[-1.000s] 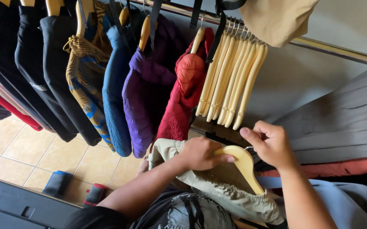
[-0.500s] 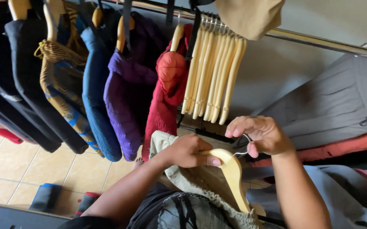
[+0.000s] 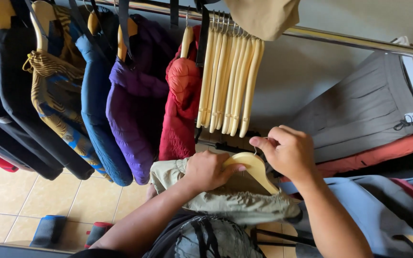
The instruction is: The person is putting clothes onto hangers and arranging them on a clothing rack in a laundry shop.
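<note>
both hands are low in the middle of the view, working one garment onto a hanger. the left hand [image 3: 209, 170] is closed around the near shoulder of a pale wooden hanger [image 3: 254, 169], thumb lying along the wood, and it also pins the collar end of a light olive-beige garment [image 3: 235, 200] that drapes under and past the hanger toward the person's body. the right hand [image 3: 290, 153] sits just beside it, on the far side of the hanger, fingers pinched shut at the thin metal hook where it rises from the wood. directly above the two hands hangs a tight bunch of empty wooden hangers [image 3: 228, 81] on a metal rail [image 3: 349, 40], with a tan cloth [image 3: 263, 16] draped over the rail above them. to the left of the left hand a red puffer jacket [image 3: 180, 105] hangs closest, then a purple puffer jacket [image 3: 137, 105], a blue jacket [image 3: 99, 110], a striped patterned top [image 3: 56, 91] and dark black garments [image 3: 5, 95]. to the right of the right hand lies grey cloth [image 3: 359, 114], a red-orange strip [image 3: 383, 150] below it, and pale blue fabric [image 3: 373, 205] nearest the right forearm. below the left arm, tiled floor [image 3: 20, 191] shows with a pair of slippers [image 3: 68, 231].
</note>
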